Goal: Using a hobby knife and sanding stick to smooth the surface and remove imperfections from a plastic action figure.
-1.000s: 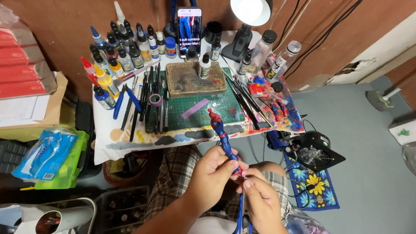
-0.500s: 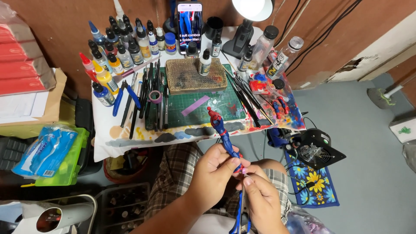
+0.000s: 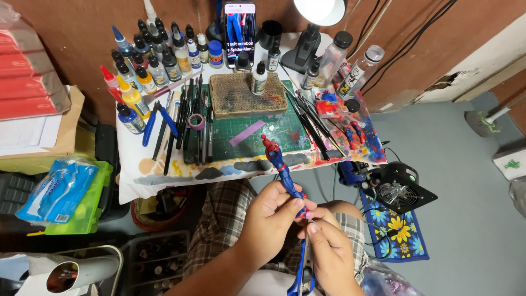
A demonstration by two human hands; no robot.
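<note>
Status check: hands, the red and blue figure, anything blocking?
Left hand gripping red and blue figure low on its body. Right hand pinching at its base, blue-handled tool alongside. Figure held over lap, short of the table. Nothing blocking.

Red-and-blue action figure (image 3: 282,170): slim, tilted head-up toward table's near edge, red head on top, lower body hidden in fingers, held in air above lap, touching no table.

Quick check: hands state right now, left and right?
Left hand: closed around the red-and-blue plastic action figure.
Right hand: closed on a thin blue-handled tool, fingertips at the figure's lower end.
</note>
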